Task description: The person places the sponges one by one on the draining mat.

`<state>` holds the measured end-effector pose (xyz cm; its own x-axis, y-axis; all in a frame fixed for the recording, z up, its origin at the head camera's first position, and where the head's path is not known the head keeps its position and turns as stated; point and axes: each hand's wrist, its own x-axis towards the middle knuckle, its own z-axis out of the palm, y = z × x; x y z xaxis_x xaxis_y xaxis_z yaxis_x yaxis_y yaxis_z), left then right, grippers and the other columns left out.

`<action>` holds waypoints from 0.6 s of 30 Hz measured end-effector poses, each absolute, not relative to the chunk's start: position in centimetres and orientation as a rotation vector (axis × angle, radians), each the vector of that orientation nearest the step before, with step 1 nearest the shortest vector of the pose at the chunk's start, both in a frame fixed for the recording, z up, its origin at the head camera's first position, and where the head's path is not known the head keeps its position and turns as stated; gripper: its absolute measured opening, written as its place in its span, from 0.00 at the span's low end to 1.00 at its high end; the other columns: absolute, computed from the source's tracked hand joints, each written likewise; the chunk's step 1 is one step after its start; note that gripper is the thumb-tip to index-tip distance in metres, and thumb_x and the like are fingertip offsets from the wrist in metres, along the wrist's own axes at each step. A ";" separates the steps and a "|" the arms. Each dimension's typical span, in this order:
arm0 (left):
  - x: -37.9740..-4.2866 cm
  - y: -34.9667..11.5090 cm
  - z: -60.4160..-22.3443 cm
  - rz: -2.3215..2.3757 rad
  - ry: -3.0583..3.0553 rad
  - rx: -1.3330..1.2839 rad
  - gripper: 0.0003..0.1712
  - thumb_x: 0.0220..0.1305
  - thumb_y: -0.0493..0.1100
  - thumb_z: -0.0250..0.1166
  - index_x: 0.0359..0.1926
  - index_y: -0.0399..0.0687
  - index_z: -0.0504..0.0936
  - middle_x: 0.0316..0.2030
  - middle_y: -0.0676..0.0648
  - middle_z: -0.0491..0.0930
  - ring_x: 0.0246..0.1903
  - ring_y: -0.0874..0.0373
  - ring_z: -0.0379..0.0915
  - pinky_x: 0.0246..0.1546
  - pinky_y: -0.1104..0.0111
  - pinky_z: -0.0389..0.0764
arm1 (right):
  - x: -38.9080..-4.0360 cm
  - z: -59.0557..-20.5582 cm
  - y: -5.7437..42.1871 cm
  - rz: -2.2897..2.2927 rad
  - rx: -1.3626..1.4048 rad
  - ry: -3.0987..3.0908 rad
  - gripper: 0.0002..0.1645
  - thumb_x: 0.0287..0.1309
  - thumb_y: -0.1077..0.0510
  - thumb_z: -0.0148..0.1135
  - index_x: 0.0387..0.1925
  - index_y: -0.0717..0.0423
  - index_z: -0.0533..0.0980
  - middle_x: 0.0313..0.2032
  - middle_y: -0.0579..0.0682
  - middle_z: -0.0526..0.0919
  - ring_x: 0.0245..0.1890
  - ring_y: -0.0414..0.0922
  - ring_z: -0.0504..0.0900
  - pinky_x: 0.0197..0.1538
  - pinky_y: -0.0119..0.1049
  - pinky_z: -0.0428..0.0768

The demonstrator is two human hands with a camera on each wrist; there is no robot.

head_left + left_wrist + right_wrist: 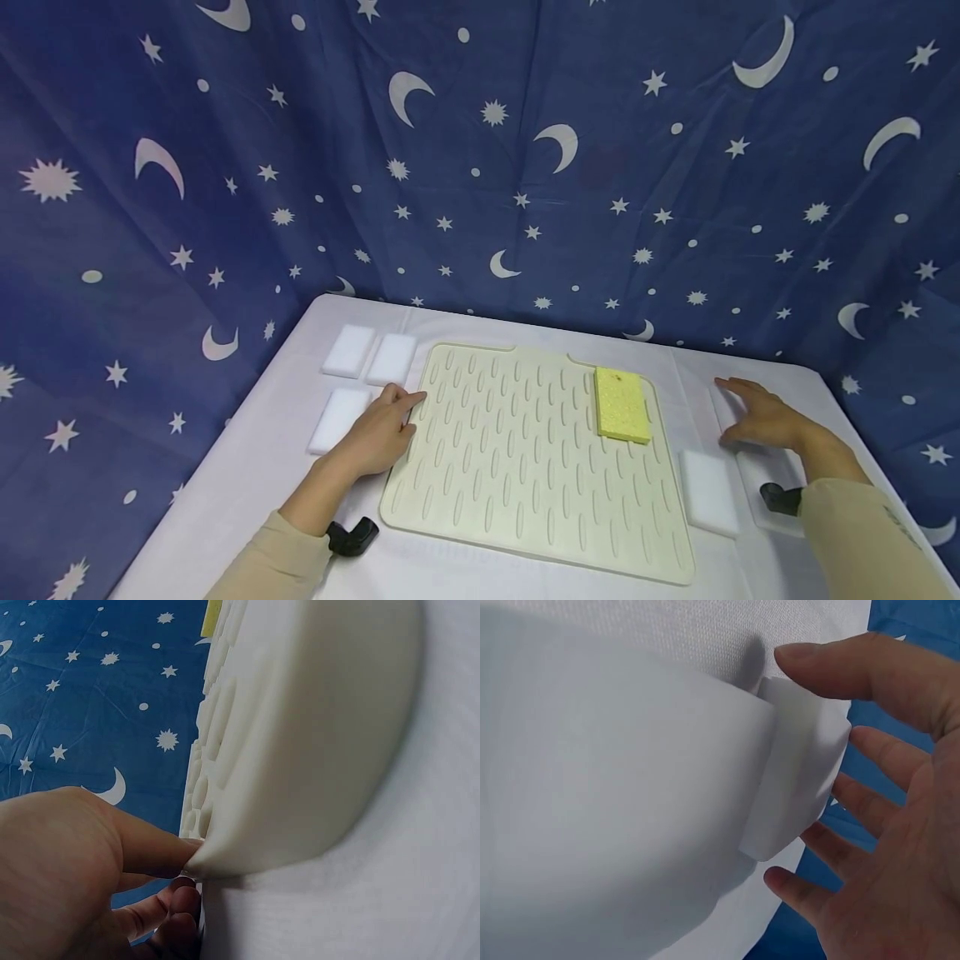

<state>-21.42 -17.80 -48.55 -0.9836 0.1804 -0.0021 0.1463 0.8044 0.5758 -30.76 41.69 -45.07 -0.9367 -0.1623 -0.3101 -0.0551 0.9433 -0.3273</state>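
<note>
My left hand [377, 433] is at the left edge of a cream ribbed drying mat [517, 467]. In the left wrist view, thumb and fingers pinch the mat's rim [225, 851]. A yellow sponge [622, 406] lies on the mat's far right part. Over on the right, my right hand [768, 418] hovers around a white sponge block [726, 408], which it partly hides. The right wrist view has the thumb and spread fingers around this white block [799, 769], not closed on it; whether a fingertip touches it I cannot tell.
Several white blocks flank the mat: a far-left one [349, 350], its neighbour [392, 359], a nearer one [341, 419], and on the right one beside the mat [708, 492] and one under the right wrist [765, 492]. A blue star-and-moon curtain [480, 150] hangs behind the white-covered table [450, 567].
</note>
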 end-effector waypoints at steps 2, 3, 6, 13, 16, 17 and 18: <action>-21.4 -17.8 -48.6 0.926 2.932 0.263 0.30 0.71 0.35 0.61 0.73 0.40 0.72 0.54 0.43 0.71 0.39 0.57 0.68 0.46 0.61 0.72 | -30.7 -45.0 41.8 -0.465 -0.170 2.763 0.66 0.42 0.53 0.79 0.78 0.67 0.53 0.73 0.81 0.47 0.71 0.81 0.48 0.65 0.82 0.51; -21.4 -17.8 -48.6 0.926 2.933 0.262 0.30 0.71 0.35 0.61 0.73 0.40 0.72 0.55 0.43 0.71 0.39 0.57 0.68 0.46 0.61 0.73 | -30.7 -45.0 41.8 -0.469 -0.174 2.764 0.66 0.42 0.54 0.79 0.78 0.67 0.53 0.73 0.81 0.47 0.71 0.81 0.48 0.65 0.82 0.52; -21.4 -17.7 -48.5 0.926 2.934 0.260 0.30 0.71 0.35 0.61 0.73 0.40 0.72 0.55 0.42 0.71 0.39 0.57 0.68 0.47 0.61 0.73 | -30.7 -44.9 41.8 -0.476 -0.174 2.767 0.66 0.41 0.54 0.80 0.78 0.66 0.53 0.73 0.81 0.47 0.70 0.81 0.48 0.64 0.82 0.52; -21.3 -17.7 -48.5 0.937 2.932 0.257 0.30 0.71 0.35 0.61 0.72 0.40 0.72 0.55 0.42 0.71 0.39 0.57 0.69 0.47 0.61 0.73 | -30.6 -44.9 41.6 -0.485 -0.160 2.778 0.66 0.41 0.54 0.80 0.78 0.67 0.54 0.73 0.81 0.49 0.70 0.81 0.49 0.64 0.82 0.53; -21.3 -17.8 -48.5 0.954 2.924 0.262 0.30 0.71 0.35 0.61 0.73 0.40 0.72 0.55 0.43 0.71 0.38 0.58 0.68 0.45 0.62 0.73 | -30.5 -44.8 41.6 -0.483 -0.153 2.781 0.66 0.40 0.54 0.80 0.78 0.66 0.54 0.73 0.80 0.49 0.70 0.81 0.50 0.64 0.82 0.54; -21.3 -17.8 -48.5 0.962 2.920 0.263 0.30 0.71 0.35 0.61 0.73 0.39 0.72 0.54 0.43 0.71 0.37 0.58 0.68 0.45 0.62 0.73 | -30.4 -44.8 41.6 -0.485 -0.151 2.781 0.66 0.40 0.53 0.80 0.78 0.66 0.54 0.73 0.80 0.49 0.70 0.81 0.50 0.64 0.82 0.54; -21.3 -17.8 -48.5 0.970 2.918 0.265 0.30 0.71 0.35 0.61 0.73 0.39 0.72 0.54 0.43 0.71 0.37 0.58 0.68 0.45 0.63 0.73 | -30.4 -44.8 41.6 -0.487 -0.150 2.780 0.67 0.40 0.53 0.80 0.78 0.66 0.54 0.73 0.80 0.48 0.69 0.81 0.50 0.64 0.83 0.54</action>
